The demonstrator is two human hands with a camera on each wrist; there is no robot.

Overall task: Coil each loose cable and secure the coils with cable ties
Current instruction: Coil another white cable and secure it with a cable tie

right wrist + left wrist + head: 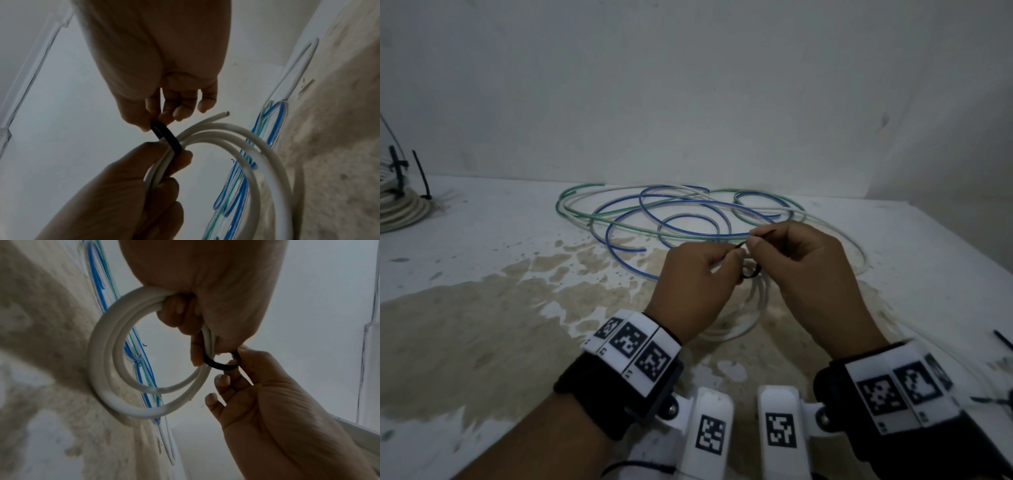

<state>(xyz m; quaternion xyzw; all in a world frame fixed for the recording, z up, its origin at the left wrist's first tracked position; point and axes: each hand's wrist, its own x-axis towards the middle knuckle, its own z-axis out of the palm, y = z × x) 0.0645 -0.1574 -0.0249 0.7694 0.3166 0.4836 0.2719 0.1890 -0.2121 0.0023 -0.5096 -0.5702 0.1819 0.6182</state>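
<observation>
A white cable coil [736, 329] hangs from my left hand [734, 262], whose fingers curl round its bunched strands. A black cable tie [750, 272] loops around those strands. My right hand [755, 244] pinches the tie's tail between thumb and forefinger just above the coil. The left wrist view has the coil [102, 369] under my left hand [185, 318] and the tie [221, 365] leading to my right hand [236, 363]. From the right wrist, the tie [167, 138] runs from my right hand [153, 123] over the coil [236, 134] held by my left hand [174, 162].
Loose blue, green and white cables [654, 212] sprawl on the table behind my hands. A tied pale coil [397, 209] with black ties sits at the far left. Spare black ties [1003, 342] lie at the right edge. The tabletop [465, 325] is white with brown stains.
</observation>
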